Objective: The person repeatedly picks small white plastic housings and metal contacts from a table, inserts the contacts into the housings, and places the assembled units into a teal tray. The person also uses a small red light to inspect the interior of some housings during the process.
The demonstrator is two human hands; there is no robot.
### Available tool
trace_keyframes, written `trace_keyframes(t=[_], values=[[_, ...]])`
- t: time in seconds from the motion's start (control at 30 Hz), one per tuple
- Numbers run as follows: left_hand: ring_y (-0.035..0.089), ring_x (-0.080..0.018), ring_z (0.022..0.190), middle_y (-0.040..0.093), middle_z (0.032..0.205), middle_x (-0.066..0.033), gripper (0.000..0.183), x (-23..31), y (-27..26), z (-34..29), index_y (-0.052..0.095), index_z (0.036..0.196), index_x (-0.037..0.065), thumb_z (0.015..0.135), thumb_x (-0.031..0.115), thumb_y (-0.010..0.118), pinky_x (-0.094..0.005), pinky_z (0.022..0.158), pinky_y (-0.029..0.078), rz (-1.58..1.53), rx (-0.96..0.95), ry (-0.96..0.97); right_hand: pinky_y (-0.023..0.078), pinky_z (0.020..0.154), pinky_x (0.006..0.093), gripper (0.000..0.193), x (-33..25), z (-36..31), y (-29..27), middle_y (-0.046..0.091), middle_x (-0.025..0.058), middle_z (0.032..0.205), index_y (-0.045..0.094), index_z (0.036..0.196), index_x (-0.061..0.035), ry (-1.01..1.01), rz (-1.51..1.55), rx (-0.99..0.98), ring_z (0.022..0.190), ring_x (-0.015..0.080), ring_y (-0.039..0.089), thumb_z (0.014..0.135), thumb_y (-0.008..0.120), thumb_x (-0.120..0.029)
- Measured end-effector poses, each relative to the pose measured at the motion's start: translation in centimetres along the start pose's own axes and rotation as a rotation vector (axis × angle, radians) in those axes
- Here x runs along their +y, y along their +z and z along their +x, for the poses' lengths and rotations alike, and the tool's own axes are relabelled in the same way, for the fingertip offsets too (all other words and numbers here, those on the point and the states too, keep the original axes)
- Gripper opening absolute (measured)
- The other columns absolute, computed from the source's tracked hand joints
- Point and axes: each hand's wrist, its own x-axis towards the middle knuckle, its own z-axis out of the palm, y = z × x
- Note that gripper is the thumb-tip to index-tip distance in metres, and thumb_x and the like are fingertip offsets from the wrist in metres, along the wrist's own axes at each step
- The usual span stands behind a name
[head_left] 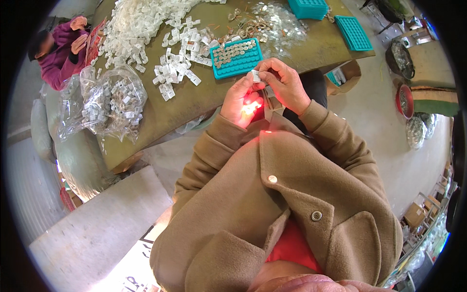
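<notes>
Close to the table's near edge, my left hand (240, 101) and my right hand (284, 83) meet at a small white plastic piece (256, 76). Thumb and fingers of both hands pinch it, partly covering it. A bright reddish glow lies across the left palm. Just beyond my hands is a teal tray (248, 64) with rows of round pockets; several small round silvery discs (238, 48) fill its far rows. Loose clear-white plastic pieces (177, 70) lie left of the tray, spreading from a large heap (134, 29).
Clear plastic discs (279, 27) are scattered behind the tray. Stacked teal trays (309, 9) and a single teal tray (353, 33) stand at the far right. A clear bag of white pieces (114, 102) rests at the left edge. Another person (63, 48) sits beyond it. An open cardboard box (348, 78) is right of the table.
</notes>
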Motion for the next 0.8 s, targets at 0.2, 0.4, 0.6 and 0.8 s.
trace_keyframes(t=[0.2, 0.4, 0.6, 0.8], values=[[0.046, -0.0029, 0.055, 0.067, 0.082, -0.0033, 0.021, -0.1, 0.9, 0.0, 0.064, 0.096, 0.007, 0.096, 0.028, 0.063, -0.018, 0.053, 0.04, 0.373, 0.19, 0.179, 0.048, 0.069, 0.0309, 0.006, -0.5, 1.0, -1.1, 0.062, 0.0112, 0.085, 0.06, 0.095, -0.0013, -0.154, -0.355, -0.152, 0.076, 0.0161, 0.059, 0.09, 0.06, -0.005], [0.04, -0.0024, 0.045, 0.065, 0.079, -0.0031, 0.024, 1.0, 0.7, 0.3, 0.063, 0.094, 0.006, 0.098, 0.029, 0.059, -0.0224, 0.054, 0.044, 0.215, 0.242, 0.084, 0.049, 0.067, 0.0345, 0.009, -1.1, 2.1, -1.4, 0.065, 0.0145, 0.081, 0.063, 0.092, 0.0001, 0.087, -0.172, -0.221, 0.072, 0.0249, 0.063, 0.087, 0.062, -0.007], [0.036, -0.0021, 0.041, 0.066, 0.08, -0.0045, 0.027, 1.9, 0.1, 0.8, 0.061, 0.096, 0.005, 0.098, 0.032, 0.06, -0.023, 0.054, 0.046, 0.075, 0.214, -0.033, 0.05, 0.066, 0.0356, 0.008, -0.8, 3.1, -1.4, 0.065, 0.0151, 0.079, 0.064, 0.091, -0.0004, 0.003, -0.212, -0.199, 0.072, 0.0288, 0.063, 0.086, 0.063, -0.006], [0.041, -0.0027, 0.047, 0.067, 0.084, -0.0063, 0.014, 2.0, 0.6, 1.3, 0.06, 0.093, 0.011, 0.095, 0.024, 0.064, -0.0218, 0.052, 0.042, 0.222, 0.21, 0.071, 0.05, 0.066, 0.0374, 0.008, -0.3, 4.4, -1.6, 0.064, 0.0161, 0.079, 0.063, 0.09, -0.0008, -0.166, -0.33, -0.228, 0.071, 0.033, 0.062, 0.084, 0.064, -0.006]])
